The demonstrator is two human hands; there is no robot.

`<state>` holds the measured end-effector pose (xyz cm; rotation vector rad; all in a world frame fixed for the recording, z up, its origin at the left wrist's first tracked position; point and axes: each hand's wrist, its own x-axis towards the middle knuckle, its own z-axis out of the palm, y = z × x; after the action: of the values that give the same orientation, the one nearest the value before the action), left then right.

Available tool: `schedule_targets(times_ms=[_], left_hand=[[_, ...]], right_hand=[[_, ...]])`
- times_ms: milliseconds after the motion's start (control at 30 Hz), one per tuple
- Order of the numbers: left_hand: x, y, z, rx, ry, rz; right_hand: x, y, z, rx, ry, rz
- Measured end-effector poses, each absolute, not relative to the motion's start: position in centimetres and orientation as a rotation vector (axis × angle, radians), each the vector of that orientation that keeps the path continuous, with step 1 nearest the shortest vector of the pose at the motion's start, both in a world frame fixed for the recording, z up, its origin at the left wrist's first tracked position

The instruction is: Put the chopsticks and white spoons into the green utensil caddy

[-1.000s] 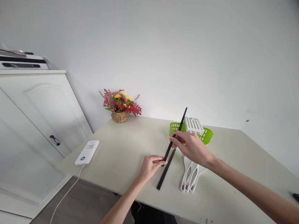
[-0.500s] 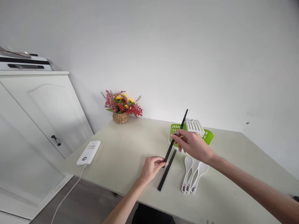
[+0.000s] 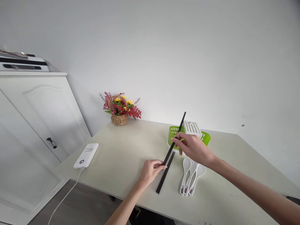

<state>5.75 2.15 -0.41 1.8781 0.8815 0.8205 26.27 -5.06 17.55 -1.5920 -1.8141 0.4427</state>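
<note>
Black chopsticks slant upward between my two hands, held close together above the table. My left hand pinches their lower end between thumb and fingers. Farther up, my right hand is closed on them with thumb and fingertips. Just below lie more black chopsticks flat on the table. To the right, three white spoons rest side by side with their handles toward me. Behind my right hand stands a green and white utensil holder, partly hidden by that hand.
A wicker basket of artificial flowers stands at the back left of the table. Near the left edge lies a white power bank with a cable. A white cabinet stands to the left, and a wall runs behind.
The view has shifted slightly, so everything appears a little lower and more to the left. Both hands keep their hold on the chopsticks, at nearly the same slant.
</note>
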Motion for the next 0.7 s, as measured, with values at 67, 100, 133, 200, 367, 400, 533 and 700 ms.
schedule_targets(times_ms=[67,100,133,200,367,400,533,700], left_hand=[[5.7,2.1,-0.5,1.884,0.887,0.819],[5.7,2.1,-0.5,1.882,0.888,0.82],[5.7,2.1,-0.5,1.879,0.888,0.819],[5.7,2.1,-0.6,1.872,0.886,0.816],[5.7,2.1,-0.5,1.896,0.877,0.812],[5.7,2.1,-0.5,1.904,0.88,0.813],[5.8,2.0,-0.2,1.93,0.872,0.829],[5.8,2.2,-0.5,2.026,0.807,0.927]], right_hand=[[26.2,-5.1,17.8,-1.597,-1.832,0.442],[26.1,-5.1,17.9,-1.602,-1.842,0.441],[26.1,-5.1,18.1,-1.609,-1.851,0.441],[26.0,-5.1,18.3,-1.622,-1.861,0.446],[26.1,-5.0,18.6,-1.648,-1.866,0.449],[26.2,-5.0,18.6,-1.652,-1.87,0.452],[26.2,-5.1,18.7,-1.658,-1.885,0.465],[26.0,-5.2,18.9,-1.67,-1.906,0.469]])
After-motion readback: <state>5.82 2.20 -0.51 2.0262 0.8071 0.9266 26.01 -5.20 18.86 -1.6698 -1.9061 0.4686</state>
